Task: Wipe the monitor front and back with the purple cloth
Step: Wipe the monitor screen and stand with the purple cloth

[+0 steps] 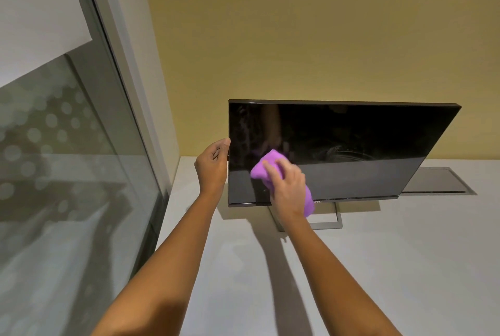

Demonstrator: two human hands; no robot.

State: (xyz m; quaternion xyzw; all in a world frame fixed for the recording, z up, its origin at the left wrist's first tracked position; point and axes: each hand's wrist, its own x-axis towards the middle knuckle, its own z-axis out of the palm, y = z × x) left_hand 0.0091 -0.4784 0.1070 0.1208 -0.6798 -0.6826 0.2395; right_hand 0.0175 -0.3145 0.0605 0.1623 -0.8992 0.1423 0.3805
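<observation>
While the left hand (213, 166) grips the monitor (351, 141), the right hand (289, 187) holds the purple cloth (265, 166) against it.

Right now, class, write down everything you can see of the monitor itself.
The monitor is a thin flat panel with a glossy black screen, dark, smeared and reflective, with a logo on its lower bezel. It stands on a silver open-frame stand on the pale desk, before a yellow wall. The left hand grips its left edge; the right hand presses the purple cloth against the screen's lower left.
</observation>
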